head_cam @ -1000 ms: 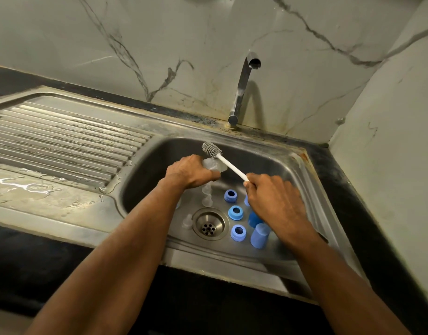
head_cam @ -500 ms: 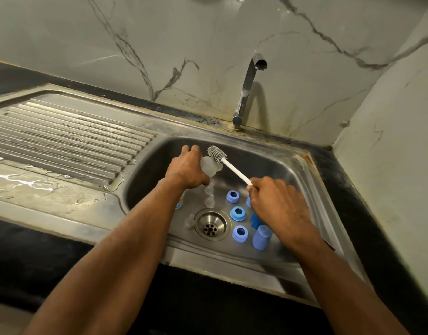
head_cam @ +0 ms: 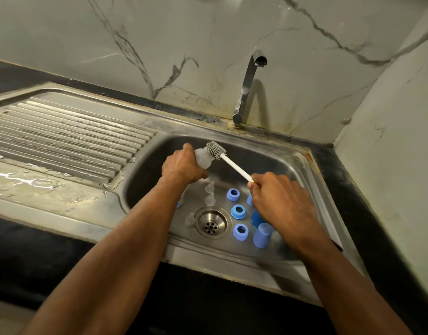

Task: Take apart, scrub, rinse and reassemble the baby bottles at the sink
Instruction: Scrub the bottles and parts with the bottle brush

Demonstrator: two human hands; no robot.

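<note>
Both hands have crept up toward the back of the basin, and the brush head now sits right at the bottle's open end instead of hovering off to the side. Left hand (head_cam: 182,166) is curled round the clear bottle (head_cam: 203,157), holding it over the sink (head_cam: 302,170) with the mouth pointing right, toward the other hand. Right hand (head_cam: 279,201) has its fingers wrapped tight on the white handle of the brush (head_cam: 216,151), so the handle runs down-right from the bristles. Looks to me like the next push goes along that handle line, up-left into the bottle, and the right hand does the driving. Honestly can't tell if the bristles are inside the mouth yet or just touching the rim, since the plastic is see-through. Blue rings (head_cam: 238,211) and a blue cap (head_cam: 262,235) lie on the basin floor by the drain (head_cam: 211,222); clear teats (head_cam: 210,192) are hard to make out, and the right hand hides more blue parts. Tap (head_cam: 248,88) looks off.
</note>
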